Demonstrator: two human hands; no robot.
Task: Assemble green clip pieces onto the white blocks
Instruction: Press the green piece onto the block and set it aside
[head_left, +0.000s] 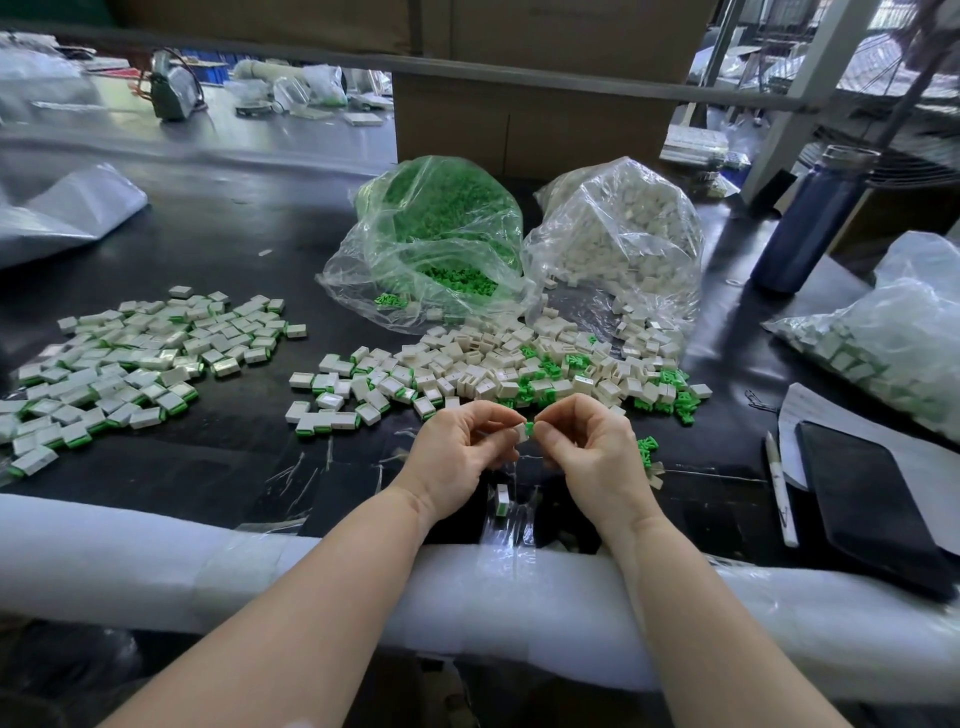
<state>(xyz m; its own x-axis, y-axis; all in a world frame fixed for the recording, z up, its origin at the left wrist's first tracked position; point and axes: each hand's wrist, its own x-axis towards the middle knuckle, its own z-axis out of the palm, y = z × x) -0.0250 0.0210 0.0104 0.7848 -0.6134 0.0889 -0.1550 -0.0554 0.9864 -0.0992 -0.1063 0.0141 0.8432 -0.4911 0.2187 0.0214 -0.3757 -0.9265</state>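
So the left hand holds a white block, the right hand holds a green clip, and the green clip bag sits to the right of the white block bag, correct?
Not quite. In the head view the green clip bag sits left of the white block bag. The rest holds: left hand on white block, right hand on green clip.

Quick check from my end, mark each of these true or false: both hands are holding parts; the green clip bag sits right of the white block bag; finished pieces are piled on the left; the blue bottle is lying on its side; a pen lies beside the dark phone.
1. Both hands hold parts. True: the left hand pinches a white block and the right hand pinches a green clip.
2. The green clip bag sits right of the white block bag. False: it sits left of it.
3. Finished pieces are piled on the left. True.
4. The blue bottle lies on its side. False: it stands upright.
5. A pen lies beside the dark phone. True.
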